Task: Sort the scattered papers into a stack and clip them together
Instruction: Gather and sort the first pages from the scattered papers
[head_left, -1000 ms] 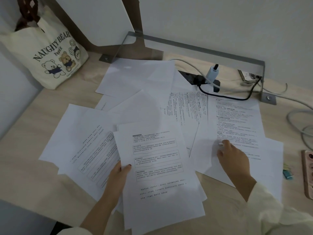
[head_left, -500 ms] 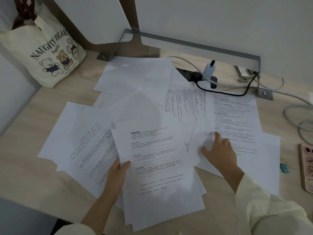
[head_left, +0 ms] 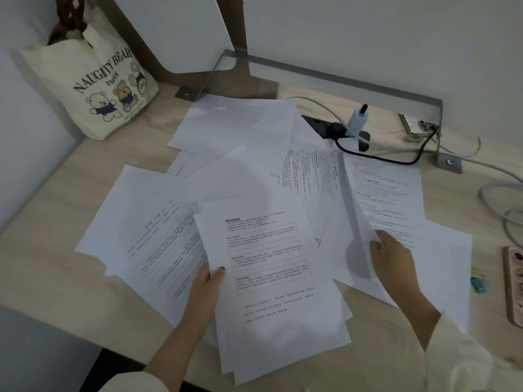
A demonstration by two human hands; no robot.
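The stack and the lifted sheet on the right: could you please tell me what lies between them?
Between the stack and the lifted sheet, only overlapping loose sheets show in the head view.

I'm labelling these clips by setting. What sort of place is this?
Probably a home or dorm study spot: printed papers spread over a wooden desk, a power strip with a charger plugged in, a tote bag against the wall.

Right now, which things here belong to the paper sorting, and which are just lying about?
Job: stack in left hand; sheet the right hand grips; loose papers; clips.
Lying about: bag; power strip; charger; cables; phone.
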